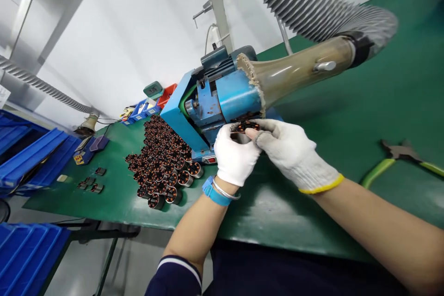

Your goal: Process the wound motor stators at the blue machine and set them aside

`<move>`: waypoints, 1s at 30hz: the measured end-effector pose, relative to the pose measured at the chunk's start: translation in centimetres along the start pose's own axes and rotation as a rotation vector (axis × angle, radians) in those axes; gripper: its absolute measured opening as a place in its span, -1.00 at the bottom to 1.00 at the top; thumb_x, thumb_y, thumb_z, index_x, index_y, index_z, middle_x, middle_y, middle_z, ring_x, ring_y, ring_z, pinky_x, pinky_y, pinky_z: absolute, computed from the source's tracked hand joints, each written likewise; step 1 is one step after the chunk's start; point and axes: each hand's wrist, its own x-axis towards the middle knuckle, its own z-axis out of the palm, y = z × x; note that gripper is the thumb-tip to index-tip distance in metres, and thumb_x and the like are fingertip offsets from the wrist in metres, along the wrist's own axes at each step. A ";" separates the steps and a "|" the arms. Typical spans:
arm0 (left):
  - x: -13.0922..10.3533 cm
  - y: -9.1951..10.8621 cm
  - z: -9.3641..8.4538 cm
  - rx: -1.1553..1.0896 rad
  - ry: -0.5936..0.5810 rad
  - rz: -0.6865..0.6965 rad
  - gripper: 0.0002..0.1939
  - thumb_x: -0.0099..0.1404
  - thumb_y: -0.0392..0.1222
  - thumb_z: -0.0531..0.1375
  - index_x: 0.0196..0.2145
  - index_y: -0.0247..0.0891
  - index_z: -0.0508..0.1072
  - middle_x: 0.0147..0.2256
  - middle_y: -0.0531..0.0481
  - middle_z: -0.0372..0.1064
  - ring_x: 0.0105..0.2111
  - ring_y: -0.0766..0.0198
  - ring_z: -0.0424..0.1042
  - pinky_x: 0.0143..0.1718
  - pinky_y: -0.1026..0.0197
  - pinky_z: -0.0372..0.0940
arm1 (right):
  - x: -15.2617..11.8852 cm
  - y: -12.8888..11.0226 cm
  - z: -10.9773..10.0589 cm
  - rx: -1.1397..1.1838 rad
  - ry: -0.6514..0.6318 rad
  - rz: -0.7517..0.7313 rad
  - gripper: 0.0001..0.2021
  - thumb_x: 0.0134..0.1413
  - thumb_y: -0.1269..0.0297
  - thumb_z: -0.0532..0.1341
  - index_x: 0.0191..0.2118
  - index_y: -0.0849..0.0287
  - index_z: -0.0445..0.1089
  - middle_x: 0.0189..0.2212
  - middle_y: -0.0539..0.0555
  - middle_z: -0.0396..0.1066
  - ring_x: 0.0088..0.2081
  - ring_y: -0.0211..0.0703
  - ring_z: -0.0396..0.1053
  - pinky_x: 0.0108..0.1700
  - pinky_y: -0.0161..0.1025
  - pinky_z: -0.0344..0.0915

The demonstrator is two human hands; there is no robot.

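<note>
Both hands wear white gloves and meet in front of a blue motor-driven machine point(239, 95). Between them is a motor stator point(249, 126) with copper windings, held close under the machine's front opening. My left hand point(236, 155) curls around the stator from the left, its fingers partly hidden. From the right, my right hand point(286, 145) pinches the same part, with a thumb tip showing out of the glove. To the left, a large group of stators point(163, 162) stands close together on the green table point(277, 212).
A tan suction funnel point(298, 71) and grey ribbed hose point(298, 0) lead off the machine to the right. Green-handled pliers point(398, 152) lie at the right. Blue bins point(34, 157) stand at the left, near a few separate stators point(97, 188).
</note>
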 end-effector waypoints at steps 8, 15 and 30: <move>0.2 0.6 0.0 -0.032 0.030 -0.001 -0.74 0.07 -0.14 0.40 -0.30 -0.20 0.45 -0.41 0.03 0.51 -0.39 0.22 0.47 -0.27 0.18 0.39 | 0.2 -0.7 -0.3 -0.016 -0.058 -0.020 -0.73 -0.12 0.07 0.42 -0.28 0.08 0.59 -0.30 0.10 0.65 -0.17 0.16 0.61 -0.10 -0.05 0.56; 0.4 0.7 0.4 -0.051 0.056 0.004 -0.73 0.04 -0.16 0.41 -0.35 -0.19 0.42 -0.42 0.05 0.49 -0.40 0.23 0.45 -0.27 0.18 0.38 | 0.5 -1.1 -0.1 0.077 -0.080 0.024 -0.78 -0.17 0.12 0.42 -0.33 0.05 0.56 -0.31 0.09 0.65 -0.19 0.14 0.61 -0.11 -0.05 0.59; -3.8 -2.9 -0.7 -0.218 0.080 0.071 -0.42 -0.13 -0.05 0.58 -0.21 -0.18 0.43 -0.30 0.02 0.45 -0.34 0.20 0.49 -0.21 0.11 0.48 | -4.0 0.2 -0.4 -0.126 -0.058 -0.136 -0.59 -0.18 0.05 0.44 -0.16 0.12 0.56 -0.26 0.18 0.65 -0.30 0.11 0.64 -0.23 -0.09 0.64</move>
